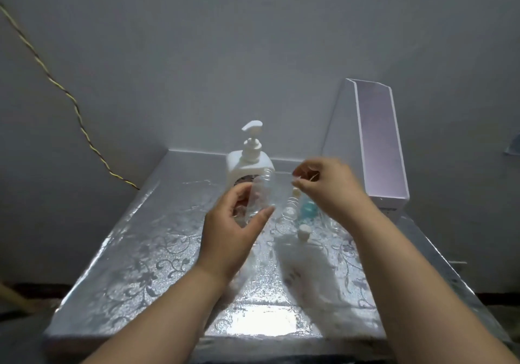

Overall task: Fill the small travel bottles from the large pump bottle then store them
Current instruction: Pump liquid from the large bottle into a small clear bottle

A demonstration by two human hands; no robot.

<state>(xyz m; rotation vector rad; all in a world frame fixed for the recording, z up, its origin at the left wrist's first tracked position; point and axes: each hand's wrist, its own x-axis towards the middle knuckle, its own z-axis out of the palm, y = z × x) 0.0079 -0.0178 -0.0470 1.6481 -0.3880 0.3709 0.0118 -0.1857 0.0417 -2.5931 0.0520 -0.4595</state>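
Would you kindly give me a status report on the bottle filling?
Left hand grips clear small bottle, uncapped, tilted. Right hand pinches small item, blurred. Pump bottle right behind, untouched.

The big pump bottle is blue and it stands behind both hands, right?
Not quite. The head view shows the big pump bottle is white, not blue. It does stand behind the left hand and the right hand.
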